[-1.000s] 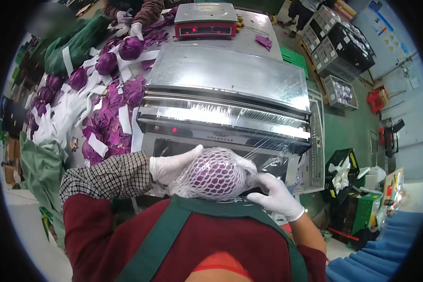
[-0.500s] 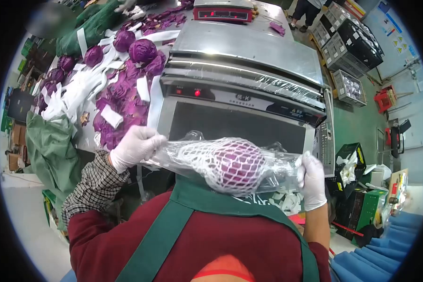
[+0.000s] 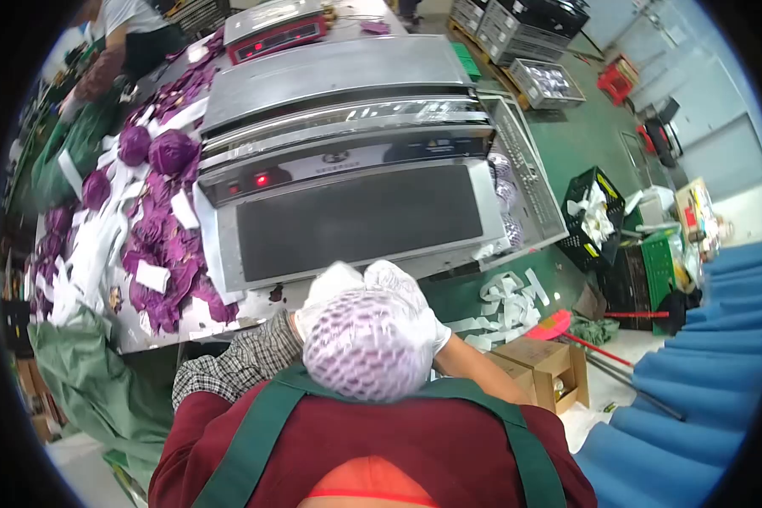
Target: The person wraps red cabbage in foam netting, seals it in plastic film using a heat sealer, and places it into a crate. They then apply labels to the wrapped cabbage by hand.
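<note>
A red cabbage (image 3: 366, 345) in a white foam net and clear plastic film is held close to my chest, at the front edge of the film-wrapping machine (image 3: 356, 222). My left hand (image 3: 328, 286), in a white glove, is closed around its far left side. On the far right side my right hand (image 3: 405, 292), gloved too, grips the same cabbage. The two hands nearly meet behind it, and the cabbage hides many of the fingers. Loose film ends are hard to make out.
Unwrapped red cabbages (image 3: 173, 152), purple leaves (image 3: 157, 229) and white foam nets (image 3: 89, 245) cover the table's left. A red scale (image 3: 275, 38) stands behind the machine. Netted cabbages (image 3: 506, 195) lie in a tray at right. Another person's arm (image 3: 102, 72) is at far left.
The film ends, stretched out sideways before, are gathered in. Both hands have come together around the cabbage, now nearer my chest. The view has shifted, showing another person at the far left.
</note>
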A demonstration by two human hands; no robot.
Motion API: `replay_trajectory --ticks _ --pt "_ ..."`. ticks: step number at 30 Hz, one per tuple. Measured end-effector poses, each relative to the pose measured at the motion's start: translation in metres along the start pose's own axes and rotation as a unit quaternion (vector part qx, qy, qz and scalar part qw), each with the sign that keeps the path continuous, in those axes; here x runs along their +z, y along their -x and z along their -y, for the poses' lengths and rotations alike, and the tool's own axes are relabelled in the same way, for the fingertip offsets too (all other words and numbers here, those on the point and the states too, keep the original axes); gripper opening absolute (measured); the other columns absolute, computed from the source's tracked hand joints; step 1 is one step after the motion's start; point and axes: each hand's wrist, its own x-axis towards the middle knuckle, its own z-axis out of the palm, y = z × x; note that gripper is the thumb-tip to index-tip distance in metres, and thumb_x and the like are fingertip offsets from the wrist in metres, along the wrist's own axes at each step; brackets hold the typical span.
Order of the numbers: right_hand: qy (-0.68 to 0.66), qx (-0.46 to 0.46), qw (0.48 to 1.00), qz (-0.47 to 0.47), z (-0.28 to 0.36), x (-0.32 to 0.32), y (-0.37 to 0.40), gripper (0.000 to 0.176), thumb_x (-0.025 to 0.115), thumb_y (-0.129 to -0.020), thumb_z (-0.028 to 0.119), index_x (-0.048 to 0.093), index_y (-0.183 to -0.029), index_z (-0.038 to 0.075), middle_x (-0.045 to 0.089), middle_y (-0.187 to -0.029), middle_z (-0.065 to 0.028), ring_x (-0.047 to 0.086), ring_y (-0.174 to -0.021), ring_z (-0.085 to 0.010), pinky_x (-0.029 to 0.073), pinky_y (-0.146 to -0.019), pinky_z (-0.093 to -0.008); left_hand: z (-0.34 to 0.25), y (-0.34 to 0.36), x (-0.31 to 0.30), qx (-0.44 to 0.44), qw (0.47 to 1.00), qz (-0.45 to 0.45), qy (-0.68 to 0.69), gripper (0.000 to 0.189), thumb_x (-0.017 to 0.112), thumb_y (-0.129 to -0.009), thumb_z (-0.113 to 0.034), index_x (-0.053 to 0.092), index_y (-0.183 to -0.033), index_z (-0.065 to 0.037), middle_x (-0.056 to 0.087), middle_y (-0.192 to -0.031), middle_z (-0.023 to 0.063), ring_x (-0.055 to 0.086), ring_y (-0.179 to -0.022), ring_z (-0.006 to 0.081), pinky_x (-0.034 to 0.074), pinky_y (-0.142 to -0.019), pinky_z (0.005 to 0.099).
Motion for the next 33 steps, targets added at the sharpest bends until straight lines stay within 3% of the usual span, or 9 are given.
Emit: replay_trajectory --ticks 4,7,11,13,16,19,23,32,33 --pt "0.03 -0.073 0.997 -0.009 -0.001 -0.007 0.021 0.018 0.046 -0.091 0.015 0.055 -0.101 0.003 0.059 -0.092 -0.0034 0.055 -0.083 -0.009 0.046 -0.075 -0.0236 0.023 -0.018 0.021 0.585 0.652 0.07 0.478 0.03 0.059 -0.084 -0.016 0.053 -0.109 0.0 0.046 -0.118 0.0174 0.047 -0.111 0.0247 0.039 -0.092 0.0376" --pt "0.038 -0.126 0.991 -0.032 0.008 -0.025 0.027 0.021 0.044 -0.092 0.014 0.054 -0.106 0.002 0.059 -0.096 -0.004 0.055 -0.086 -0.0096 0.045 -0.078 -0.0237 -0.012 -0.037 -0.015 0.683 0.71 0.133 0.111 0.05 0.045 -0.092 -0.033 0.041 -0.128 0.002 0.034 -0.136 0.0213 0.038 -0.123 0.0276 0.028 -0.103 0.0395" --pt "-0.118 0.112 0.98 -0.115 0.085 -0.094 0.032 0.031 0.039 -0.093 0.013 0.046 -0.12 -0.001 0.05 -0.12 -0.0129 0.056 -0.096 -0.0162 0.044 -0.089 -0.0296 -0.058 0.015 0.037 0.163 0.584 0.368 0.705 0.052 0.036 -0.093 -0.038 0.05 -0.116 0.006 0.059 -0.107 0.0202 0.055 -0.105 0.0266 0.039 -0.096 0.0368" --pt "-0.193 -0.073 0.957 -0.203 0.101 -0.146 0.058 0.057 0.061 -0.083 0.024 0.037 -0.127 -0.001 0.041 -0.128 -0.0143 0.046 -0.112 -0.0236 0.037 -0.096 -0.0364 -0.096 0.011 0.045 -0.004 0.606 0.432 0.668 0.05 0.037 -0.094 -0.039 0.049 -0.117 0.004 0.056 -0.113 0.0179 0.054 -0.104 0.0257 0.041 -0.094 0.036" --pt "0.303 -0.103 0.947 -0.007 0.16 -0.187 0.067 0.124 0.085 -0.046 0.048 0.019 -0.139 -0.001 0.028 -0.14 -0.0162 0.026 -0.131 -0.0274 0.016 -0.108 -0.0366 -0.136 -0.037 0.105 0.092 0.684 0.474 0.547 0.049 0.039 -0.093 -0.042 0.048 -0.122 -0.004 0.051 -0.124 0.0121 0.048 -0.115 0.0227 0.037 -0.099 0.0367" --pt "0.152 -0.019 0.977 -0.146 0.135 -0.296 0.055 0.101 0.079 -0.057 0.041 0.031 -0.133 -0.004 0.041 -0.13 -0.0144 0.041 -0.121 -0.0253 0.031 -0.102 -0.035 -0.197 -0.064 0.15 0.024 0.623 0.578 0.527 0.057 0.033 -0.094 -0.047 0.036 -0.13 -0.003 0.042 -0.132 0.0119 0.045 -0.117 0.0268 0.037 -0.099 0.0406" --pt "-0.036 -0.051 0.957 -0.283 0.091 -0.454 0.033 0.077 0.072 -0.068 0.031 0.039 -0.128 -0.004 0.05 -0.122 -0.0133 0.049 -0.111 -0.0212 0.039 -0.095 -0.0319 -0.202 -0.057 0.126 0.243 0.793 0.458 0.32 0.057 0.034 -0.095 -0.042 0.035 -0.131 0.002 0.042 -0.13 0.0155 0.046 -0.116 0.0247 0.039 -0.097 0.036" --pt "0.401 0.283 0.759 -0.428 -0.036 -0.625 -0.043 0.087 0.068 -0.065 0.056 0.042 -0.128 0.001 0.052 -0.12 -0.0233 0.05 -0.111 -0.0382 0.039 -0.095 -0.0437 -0.093 -0.034 0.056 0.154 0.856 0.154 0.469 0.047 0.04 -0.095 -0.034 0.044 -0.124 0.003 0.053 -0.119 0.0163 0.056 -0.104 0.0228 0.045 -0.089 0.0331" --pt "0.571 0.396 0.62 -0.363 -0.021 -0.614 -0.054 0.079 0.059 -0.075 0.052 0.035 -0.133 0.004 0.05 -0.122 -0.0232 0.049 -0.112 -0.0394 0.04 -0.093 -0.0465 -0.081 -0.024 0.05 0.13 0.865 0.114 0.47 0.047 0.04 -0.095 -0.034 0.044 -0.123 0.004 0.053 -0.119 0.0167 0.056 -0.104 0.023 0.045 -0.089 0.0331"
